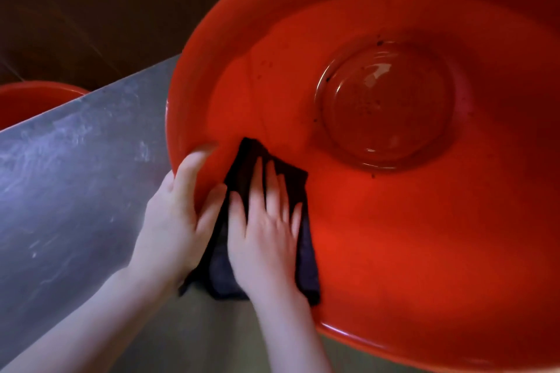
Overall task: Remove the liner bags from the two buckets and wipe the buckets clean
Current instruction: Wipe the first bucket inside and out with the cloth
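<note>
A large red bucket (pixel 394 236) fills the right of the view, tilted toward me, with dark specks and a wet shine on its round bottom. My left hand (pixel 178 218) grips its near-left rim, thumb outside and fingers curled over the edge. My right hand (pixel 266 230) lies flat, fingers spread, pressing a dark cloth (pixel 304 263) against the inner wall just below the rim. The cloth hangs over the rim toward me. A second red bucket (pixel 33 100) shows partly at the far left, behind the metal surface. No liner bag is visible in either bucket.
A scratched grey metal surface (pixel 75 175) slants across the left, its far edge running from lower left up to the big bucket. Dark wooden flooring (pixel 91 3) lies beyond it.
</note>
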